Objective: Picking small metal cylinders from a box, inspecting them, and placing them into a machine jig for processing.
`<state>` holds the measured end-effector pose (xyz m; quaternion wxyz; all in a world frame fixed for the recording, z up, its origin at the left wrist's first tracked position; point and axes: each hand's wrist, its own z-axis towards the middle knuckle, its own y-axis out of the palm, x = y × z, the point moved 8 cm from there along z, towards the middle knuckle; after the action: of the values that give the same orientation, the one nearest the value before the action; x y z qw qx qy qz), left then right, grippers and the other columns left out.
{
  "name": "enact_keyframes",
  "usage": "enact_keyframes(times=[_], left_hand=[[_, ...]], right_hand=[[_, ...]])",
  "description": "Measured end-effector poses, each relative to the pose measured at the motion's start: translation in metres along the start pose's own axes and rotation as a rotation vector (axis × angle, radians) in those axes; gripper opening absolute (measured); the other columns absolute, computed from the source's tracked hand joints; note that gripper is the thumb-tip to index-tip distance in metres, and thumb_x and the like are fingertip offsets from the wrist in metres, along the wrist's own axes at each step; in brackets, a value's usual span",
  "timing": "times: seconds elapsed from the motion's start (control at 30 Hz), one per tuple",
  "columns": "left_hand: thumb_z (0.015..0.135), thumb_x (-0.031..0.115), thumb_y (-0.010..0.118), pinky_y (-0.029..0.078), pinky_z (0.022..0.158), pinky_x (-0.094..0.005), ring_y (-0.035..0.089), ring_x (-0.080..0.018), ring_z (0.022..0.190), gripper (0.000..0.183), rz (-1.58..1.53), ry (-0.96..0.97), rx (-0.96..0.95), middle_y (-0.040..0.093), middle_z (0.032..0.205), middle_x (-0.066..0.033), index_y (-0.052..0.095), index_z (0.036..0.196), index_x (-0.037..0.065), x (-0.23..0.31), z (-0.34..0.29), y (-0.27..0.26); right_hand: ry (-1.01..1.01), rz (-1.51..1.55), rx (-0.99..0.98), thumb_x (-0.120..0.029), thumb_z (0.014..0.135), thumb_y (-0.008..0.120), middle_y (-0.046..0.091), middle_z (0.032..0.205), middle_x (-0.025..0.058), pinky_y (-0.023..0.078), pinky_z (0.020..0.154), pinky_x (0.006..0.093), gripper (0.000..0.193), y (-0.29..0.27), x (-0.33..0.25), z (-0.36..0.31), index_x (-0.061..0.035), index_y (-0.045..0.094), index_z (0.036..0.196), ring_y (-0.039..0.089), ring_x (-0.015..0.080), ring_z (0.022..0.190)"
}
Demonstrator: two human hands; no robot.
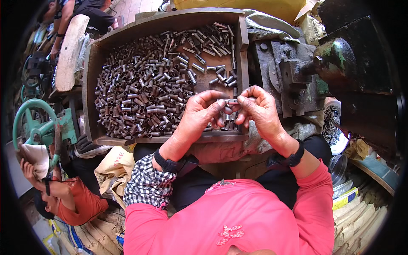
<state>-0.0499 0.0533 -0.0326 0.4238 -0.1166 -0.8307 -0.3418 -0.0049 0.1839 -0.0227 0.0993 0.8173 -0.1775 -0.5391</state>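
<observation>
Both hands meet over the front right part of a wooden tray (165,138) heaped with small metal tubes (140,91). Between my left hand (199,111) and my right hand (261,109) is a small shiny metal tube (232,101), pinched at its two ends by thumbs and fingers. The fingers partly cover it, so its full length is hidden. Longer bright metal pins (212,40) lie loose in the tray's far right corner, and a few shorter tubes rest just beyond my hands.
A dark, oily machine with a metal block (293,80) stands right of the tray. A white container (338,127) of small metal parts sits below it. At left are a green handwheel (36,123) and a co-worker in an orange shirt (80,202); another person is at the far left.
</observation>
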Motion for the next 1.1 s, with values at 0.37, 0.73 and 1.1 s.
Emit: enact_keyframes(times=[0.37,0.73,1.1], left_hand=[[0.090,0.014,0.057,0.045,0.046,-0.0173,0.057,-0.0064,0.057,0.024,0.105,0.102,0.050,0.065,0.081,-0.0066,0.057,0.108,-0.002,0.007,-0.004,0.005],[0.089,0.007,0.056,0.051,0.052,-0.0225,0.061,-0.0117,0.062,0.026,0.598,0.315,0.115,0.064,0.086,-0.0099,0.055,0.113,-0.003,0.020,-0.012,0.014],[0.092,0.009,0.053,0.048,0.052,-0.0177,0.057,-0.0054,0.071,0.032,0.223,0.068,-0.223,0.060,0.090,-0.0040,0.046,0.121,0.000,0.014,-0.021,0.027]], right_hand=[[0.029,0.114,0.007,-0.016,0.090,0.056,0.066,0.076,0.0109,0.037,0.038,0.0149,0.017,-0.004,0.004,0.003,-0.0019,0.048,0.096,0.054,0.0051,0.047],[0.031,0.105,-0.026,-0.015,0.089,0.058,0.065,0.074,0.0114,0.034,0.036,0.0155,0.017,-0.005,0.003,0.003,-0.0013,0.049,0.094,0.051,0.0052,0.042],[0.205,0.255,-0.310,-0.009,0.085,0.062,0.064,0.068,0.0124,0.030,0.034,0.0154,0.010,0.017,-0.008,-0.002,-0.0050,0.053,0.088,0.043,0.0035,0.037]])
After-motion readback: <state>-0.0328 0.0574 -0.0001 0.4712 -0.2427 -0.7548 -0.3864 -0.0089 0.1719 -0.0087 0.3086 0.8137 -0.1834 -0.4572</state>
